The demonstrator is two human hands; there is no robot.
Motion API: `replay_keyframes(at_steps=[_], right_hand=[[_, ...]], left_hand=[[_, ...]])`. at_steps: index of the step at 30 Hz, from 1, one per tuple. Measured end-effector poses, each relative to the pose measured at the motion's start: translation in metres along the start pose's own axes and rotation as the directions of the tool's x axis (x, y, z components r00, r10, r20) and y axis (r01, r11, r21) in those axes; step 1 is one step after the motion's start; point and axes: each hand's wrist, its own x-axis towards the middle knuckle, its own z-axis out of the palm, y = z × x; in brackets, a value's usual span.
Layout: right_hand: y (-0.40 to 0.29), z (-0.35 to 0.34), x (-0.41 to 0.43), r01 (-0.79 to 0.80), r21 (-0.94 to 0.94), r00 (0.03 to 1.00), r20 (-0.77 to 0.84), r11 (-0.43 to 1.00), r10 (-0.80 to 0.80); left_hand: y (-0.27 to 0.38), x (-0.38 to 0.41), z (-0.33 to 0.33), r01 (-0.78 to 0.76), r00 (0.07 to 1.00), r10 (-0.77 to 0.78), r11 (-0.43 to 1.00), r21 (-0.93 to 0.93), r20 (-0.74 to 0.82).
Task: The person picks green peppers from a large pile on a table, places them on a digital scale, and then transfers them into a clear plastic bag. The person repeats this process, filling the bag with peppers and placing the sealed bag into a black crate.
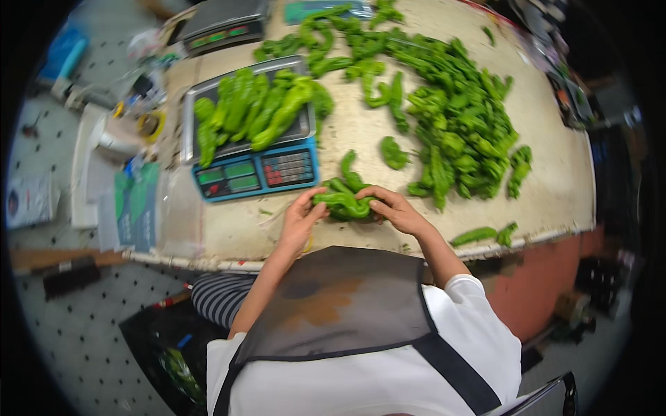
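Both my hands are at the near part of the table, on either side of a small group of green peppers. My left hand [303, 212] grips the left end of a curved green pepper [341, 203]. At its right end, the fingers of my right hand [393, 208] pinch the same bunch. More peppers lie under and just behind it, partly hidden. Left of my hands stands a blue digital scale [255, 174], its metal pan holding a row of long green peppers [255, 104]. Beyond my right hand spreads a large heap of green peppers [463, 119].
A second scale [223, 26] stands at the far left. Printed plastic bags [136, 208] lie at the table's left edge, near a roll of yellow tape [151, 126]. Two loose peppers [473, 236] rest by the front edge. A black bin [156, 353] stands below on the left.
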Motion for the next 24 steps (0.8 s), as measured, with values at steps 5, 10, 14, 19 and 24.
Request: replay_keyframes(at_steps=[5,10,14,19,24], right_hand=[[0.016,-0.034,-0.057,-0.053,-0.053,0.988,-0.147,0.997,0.044],[0.022,-0.083,-0.163,-0.241,-0.1,0.917,-0.349,0.965,0.192],[0.056,-0.129,-0.266,-0.621,-0.149,0.7,-0.547,0.77,0.459],[0.083,-0.133,-0.298,-0.884,-0.339,0.43,-0.86,0.322,0.274],[0.108,-0.135,-0.233,-0.732,-0.579,0.535,-0.815,0.36,-0.222]], left_hand=[[-0.016,0.001,0.01,0.114,0.987,-0.124,0.988,0.1,0.1],[-0.022,0.004,0.021,0.164,0.968,-0.193,0.97,0.179,0.161],[-0.028,0.007,0.028,0.195,0.958,-0.231,0.959,0.204,0.172],[-0.023,0.004,0.036,0.197,0.958,-0.239,0.951,0.238,0.161],[-0.021,0.0,0.036,0.185,0.959,-0.228,0.952,0.243,0.166]])
